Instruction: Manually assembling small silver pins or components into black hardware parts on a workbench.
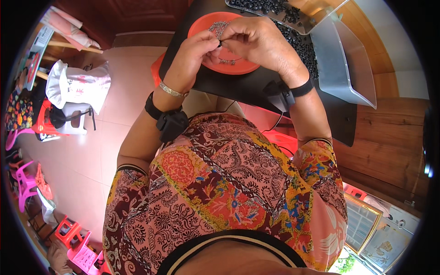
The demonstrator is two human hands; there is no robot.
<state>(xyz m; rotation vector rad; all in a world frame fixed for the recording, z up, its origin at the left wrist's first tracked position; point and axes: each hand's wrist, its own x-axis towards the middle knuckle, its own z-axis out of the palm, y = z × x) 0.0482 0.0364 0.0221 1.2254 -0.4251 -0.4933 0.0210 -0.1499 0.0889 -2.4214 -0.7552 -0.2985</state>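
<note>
Over an orange-red plastic basin (245,68) my two hands meet, fingertips close together. A small black part (220,44) sits between them; its exact kind is too small to make out. My left hand (195,54) pinches it between thumb and forefinger. From the right, my right hand (261,43) is closed in a pinch at the same spot, and its fingers hide most of what they hold. Small silvery metal pieces (219,28) lie heaped in the basin beyond my fingers, and a few more (227,61) lie nearer to me.
The basin stands on a black tabletop (256,85). Many small black parts (308,57) are heaped at the right, beside a clear plastic bin (341,68). A clear tray (302,25) with more lies behind. Stools (73,247) and a white sack (85,85) stand at the left.
</note>
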